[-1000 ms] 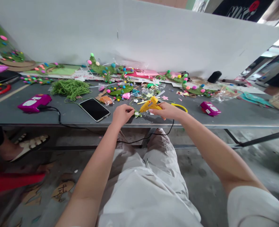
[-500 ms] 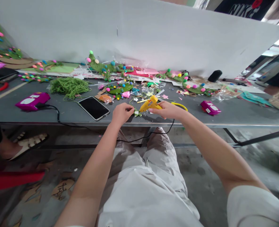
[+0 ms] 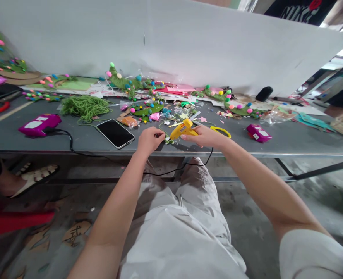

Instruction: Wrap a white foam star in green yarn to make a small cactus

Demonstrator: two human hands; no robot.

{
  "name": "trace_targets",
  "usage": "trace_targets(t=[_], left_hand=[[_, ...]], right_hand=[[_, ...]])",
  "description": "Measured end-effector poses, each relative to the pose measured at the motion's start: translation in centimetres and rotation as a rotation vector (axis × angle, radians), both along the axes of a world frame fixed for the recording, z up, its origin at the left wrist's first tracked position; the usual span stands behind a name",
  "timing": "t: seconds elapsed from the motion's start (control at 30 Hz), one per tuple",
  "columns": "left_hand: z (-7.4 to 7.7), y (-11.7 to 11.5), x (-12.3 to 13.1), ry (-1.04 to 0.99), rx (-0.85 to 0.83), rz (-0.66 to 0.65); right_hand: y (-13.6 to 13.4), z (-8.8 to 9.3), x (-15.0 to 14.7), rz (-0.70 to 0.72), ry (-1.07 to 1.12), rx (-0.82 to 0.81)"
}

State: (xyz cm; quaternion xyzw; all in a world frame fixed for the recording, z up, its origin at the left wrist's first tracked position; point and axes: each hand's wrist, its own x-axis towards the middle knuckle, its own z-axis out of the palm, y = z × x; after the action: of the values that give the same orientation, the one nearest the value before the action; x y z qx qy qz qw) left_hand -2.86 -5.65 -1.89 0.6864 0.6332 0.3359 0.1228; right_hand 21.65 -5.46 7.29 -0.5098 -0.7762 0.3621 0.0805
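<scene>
My right hand (image 3: 204, 136) is wrapped round a yellow hot glue gun (image 3: 180, 130), whose nozzle points down and left. The tip is at or very near a small green-and-white yarn-wrapped piece (image 3: 168, 140) at the table's front. With thumb and fingers pinched, my left hand (image 3: 151, 139) holds the left end of that piece; the fingertips partly cover it. A black cord (image 3: 186, 166) hangs below the table edge from beneath my right hand. A smartphone (image 3: 115, 133) lies left of my left hand.
Green yarn (image 3: 86, 107) lies behind the phone. A purple box (image 3: 40, 124) with a cord stands left, another purple box (image 3: 258, 133) right. Yellow-handled scissors (image 3: 221, 131) lie beyond my right wrist. Pompom-covered green pieces (image 3: 148, 110) and paper scraps line the back by a white partition (image 3: 171, 42).
The glue gun has shifted slightly left and down, its nozzle closer to the small green-and-white piece. My left hand has barely moved.
</scene>
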Motion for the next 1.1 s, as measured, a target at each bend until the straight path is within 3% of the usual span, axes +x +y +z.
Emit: trace_targets(t=[1.1], left_hand=[[-0.3, 0.1, -0.3, -0.038, 0.007, -0.029]], right_hand=[[-0.5, 0.5, -1.5, 0.024, -0.019, 0.083]])
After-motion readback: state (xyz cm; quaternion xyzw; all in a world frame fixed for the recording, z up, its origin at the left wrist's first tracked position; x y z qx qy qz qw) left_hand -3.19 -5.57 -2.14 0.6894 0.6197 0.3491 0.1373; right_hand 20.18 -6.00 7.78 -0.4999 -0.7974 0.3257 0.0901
